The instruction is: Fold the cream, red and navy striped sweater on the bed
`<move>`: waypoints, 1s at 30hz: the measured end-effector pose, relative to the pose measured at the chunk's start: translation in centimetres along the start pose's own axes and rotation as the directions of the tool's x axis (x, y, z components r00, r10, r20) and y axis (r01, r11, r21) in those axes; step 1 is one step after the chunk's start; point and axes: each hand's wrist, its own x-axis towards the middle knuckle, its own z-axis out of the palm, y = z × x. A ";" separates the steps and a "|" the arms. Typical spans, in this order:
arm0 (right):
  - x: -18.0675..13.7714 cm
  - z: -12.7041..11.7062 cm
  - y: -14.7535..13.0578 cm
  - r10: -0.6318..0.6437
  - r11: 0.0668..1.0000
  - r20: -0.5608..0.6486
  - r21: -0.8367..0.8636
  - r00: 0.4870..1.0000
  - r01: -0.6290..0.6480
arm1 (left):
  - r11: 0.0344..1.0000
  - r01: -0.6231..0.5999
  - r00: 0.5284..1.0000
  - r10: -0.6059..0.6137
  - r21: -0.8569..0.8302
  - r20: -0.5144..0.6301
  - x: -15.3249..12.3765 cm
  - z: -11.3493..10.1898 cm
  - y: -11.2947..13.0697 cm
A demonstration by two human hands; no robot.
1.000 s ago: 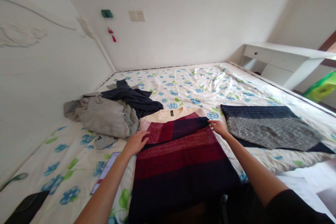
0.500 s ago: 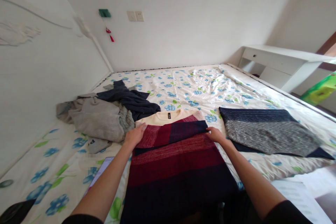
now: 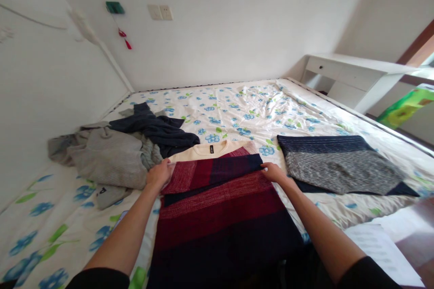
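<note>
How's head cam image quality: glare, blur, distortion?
Head view: daylight from the right blows out the white desk top; wide-angle warp bends the bed edge; striped sweater and both hands, left hand and right hand, sharp; corners soft.

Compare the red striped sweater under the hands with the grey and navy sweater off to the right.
The red striped sweater is banded in red, maroon and navy with a cream collar; the grey and navy sweater has no red. The red one has both hands on it, left hand and right hand; the grey one lies untouched. Both lie flat on the floral bedsheet.
</note>
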 end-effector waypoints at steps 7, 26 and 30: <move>-0.1 0.3 -0.1 -0.026 1.000 -0.021 -0.006 0.999 0.026 | 0.981 -0.191 0.979 0.193 -0.034 0.065 -3.0 -0.6 -1.5; 0.0 -0.1 -0.3 0.000 1.000 -0.058 0.001 0.998 0.000 | 0.930 -0.223 0.957 0.266 -0.294 0.117 -9.6 0.5 -5.1; 0.2 -0.1 0.2 0.006 1.000 -0.055 0.022 0.998 -0.005 | 0.833 0.100 0.992 -0.039 -0.545 0.122 -8.3 1.5 -5.2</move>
